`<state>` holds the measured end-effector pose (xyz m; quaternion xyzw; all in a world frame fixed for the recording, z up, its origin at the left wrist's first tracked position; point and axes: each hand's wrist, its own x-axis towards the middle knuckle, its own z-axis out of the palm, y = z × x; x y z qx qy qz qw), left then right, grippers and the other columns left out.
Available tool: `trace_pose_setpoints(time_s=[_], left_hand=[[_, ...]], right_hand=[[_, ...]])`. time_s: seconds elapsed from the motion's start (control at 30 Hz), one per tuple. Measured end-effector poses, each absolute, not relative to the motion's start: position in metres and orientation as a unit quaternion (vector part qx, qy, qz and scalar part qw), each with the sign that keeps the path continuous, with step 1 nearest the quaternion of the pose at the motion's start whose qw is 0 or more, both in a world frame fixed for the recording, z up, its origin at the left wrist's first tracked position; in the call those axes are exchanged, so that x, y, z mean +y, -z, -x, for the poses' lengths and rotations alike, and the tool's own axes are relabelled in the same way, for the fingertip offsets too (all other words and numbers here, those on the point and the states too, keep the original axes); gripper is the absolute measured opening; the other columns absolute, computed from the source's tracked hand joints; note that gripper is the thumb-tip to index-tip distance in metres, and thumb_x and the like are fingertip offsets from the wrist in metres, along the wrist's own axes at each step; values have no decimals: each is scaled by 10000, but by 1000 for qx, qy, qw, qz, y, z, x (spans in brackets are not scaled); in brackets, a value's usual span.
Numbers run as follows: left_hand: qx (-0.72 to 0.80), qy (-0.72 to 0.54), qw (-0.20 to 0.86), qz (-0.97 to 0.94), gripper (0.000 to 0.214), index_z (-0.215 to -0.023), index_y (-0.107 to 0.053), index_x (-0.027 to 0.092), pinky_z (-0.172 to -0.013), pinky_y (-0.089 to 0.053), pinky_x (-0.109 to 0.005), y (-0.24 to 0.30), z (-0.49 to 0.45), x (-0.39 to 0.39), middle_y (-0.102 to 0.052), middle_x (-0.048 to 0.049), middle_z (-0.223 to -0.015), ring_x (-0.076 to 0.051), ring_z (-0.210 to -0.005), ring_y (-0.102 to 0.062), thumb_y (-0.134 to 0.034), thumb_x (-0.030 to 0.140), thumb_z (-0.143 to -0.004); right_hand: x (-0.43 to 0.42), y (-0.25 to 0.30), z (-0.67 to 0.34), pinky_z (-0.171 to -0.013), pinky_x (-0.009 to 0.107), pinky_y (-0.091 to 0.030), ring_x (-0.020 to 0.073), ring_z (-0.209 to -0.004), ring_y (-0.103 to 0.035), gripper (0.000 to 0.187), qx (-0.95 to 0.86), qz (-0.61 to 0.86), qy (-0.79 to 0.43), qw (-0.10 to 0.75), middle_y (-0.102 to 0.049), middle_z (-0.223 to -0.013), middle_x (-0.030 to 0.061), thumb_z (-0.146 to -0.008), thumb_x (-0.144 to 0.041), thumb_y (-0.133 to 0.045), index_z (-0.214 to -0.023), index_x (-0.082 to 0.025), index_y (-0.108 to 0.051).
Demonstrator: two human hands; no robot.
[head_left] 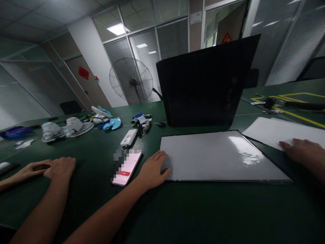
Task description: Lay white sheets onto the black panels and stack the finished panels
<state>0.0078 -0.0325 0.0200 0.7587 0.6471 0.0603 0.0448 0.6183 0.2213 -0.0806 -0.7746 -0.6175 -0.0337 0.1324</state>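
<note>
A flat grey-white panel (203,159) with a thin black frame lies on the green table, and a bright reflection shows on its right part. My left hand (153,171) rests on the panel's left edge, fingers stretched out and thumb apart. Over to the right, my right hand (304,154) lies on white sheets (266,130), its fingers extended and slightly blurred. These sheets sit beside the panel's right edge. Behind the panel a large black screen-like panel (203,88) stands upright, leaning a little.
Left of my forearm lies a phone (129,166) with a pink screen. A white power bank (129,138) and keys (145,127) are behind it. Another person's hands (61,167) rest on the table at left. Small white fans (74,127) stand farther back.
</note>
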Motion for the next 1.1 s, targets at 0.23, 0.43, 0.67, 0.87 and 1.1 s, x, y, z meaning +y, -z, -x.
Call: trace_pose_setpoints(time_s=[0.23,0.43,0.67,0.87,1.1], left_hand=[[654,-59,62,-751,646,-1525,-434,176,-1224,-302,-505,-16,-7,-30,-343,-117,-1644,-326,-1526,-293,-486,506,-973],[657,-61,67,-749,635,-1523,-430,186,-1217,-314,-503,-16,-7,-30,-345,-109,-1644,-311,-1522,-306,-467,521,-984],[660,-59,74,-746,611,-1508,-455,187,-1217,-316,-493,-18,-8,-29,-351,-103,-1642,-306,-1520,-312,-459,513,-991],[660,-70,71,-744,598,-1493,-476,173,-1212,-323,-481,-18,-8,-29,-380,-113,-1626,-297,-1507,-344,-463,497,-990],[664,-133,78,-732,584,-1463,-502,179,-1178,-365,-463,-17,-4,-26,-519,-113,-1531,-280,-1427,-465,-361,548,-1033]], right_hand=[[200,53,-574,-984,657,-334,530,-1367,-364,1109,-644,759,19,95,-389,-1481,362,-806,-896,-295,-1497,-45,-461],[174,24,-537,-738,531,-476,427,-994,-639,770,-640,767,-10,46,-622,-1244,261,-939,-720,-207,-1377,-207,-579],[151,-2,-506,-698,434,-485,372,-912,-666,627,-656,753,58,8,-656,-1144,223,-999,-496,-127,-1268,-179,-597],[107,-24,-453,-550,371,-477,286,-697,-660,557,-707,693,133,47,-704,-968,147,-1013,-487,-195,-1246,-187,-602],[32,-18,-339,-713,372,-581,234,-884,-701,368,-918,372,98,95,-728,-1119,101,-947,-209,-407,-1155,-220,-710]])
